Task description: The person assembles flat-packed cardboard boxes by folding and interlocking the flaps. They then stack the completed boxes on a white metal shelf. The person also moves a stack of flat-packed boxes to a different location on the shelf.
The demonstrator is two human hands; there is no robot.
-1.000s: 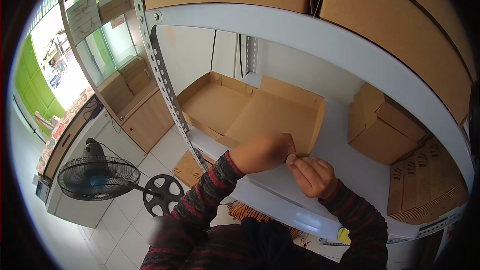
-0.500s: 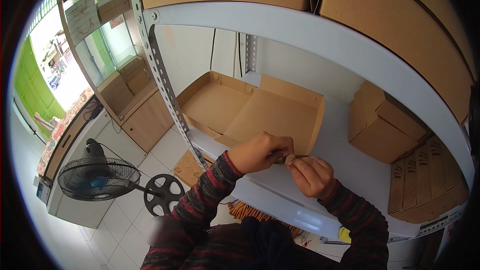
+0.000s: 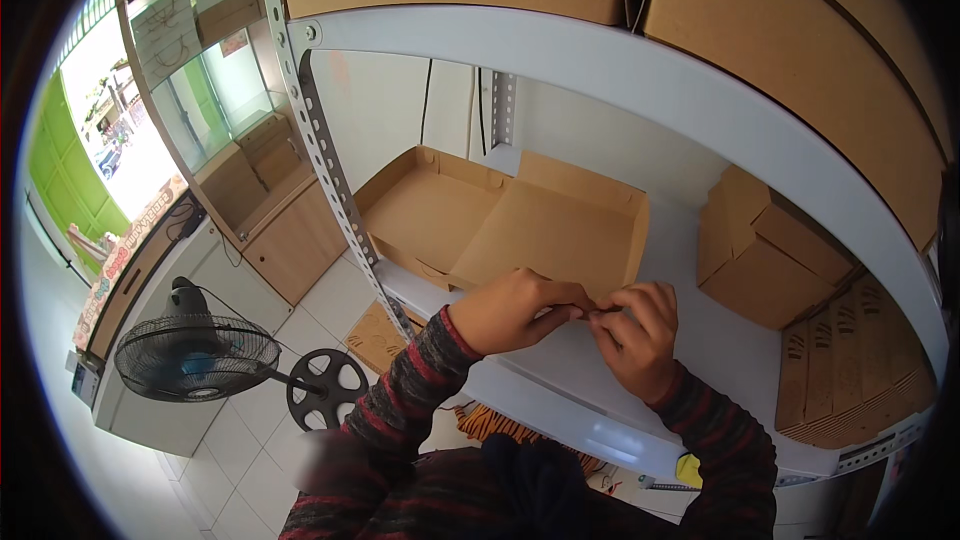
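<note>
An open brown cardboard box (image 3: 560,225), a shallow tray with its lid laid back, rests on the grey shelf (image 3: 540,380). At its near edge my left hand (image 3: 520,310) is closed in a pinch on a cardboard edge. My right hand (image 3: 640,340) meets it fingertip to fingertip, also pinching at the box's near right part. The exact bit of cardboard between the fingers is mostly hidden by them. The box's left half has raised walls; its far right flap stands up at the back.
Folded cardboard boxes (image 3: 770,245) stand on the shelf's right, beside a stack of flat boxes (image 3: 855,365). An upper shelf beam (image 3: 500,28) with large boxes runs above my hands. A perforated post (image 3: 325,150) rises at left, and a black fan (image 3: 200,355) stands beyond it.
My right hand has turned upward, its fingers lifting and shifting slightly right. The left hand has moved a little right and its thumb reaches further out. The box stays nearly in place.
</note>
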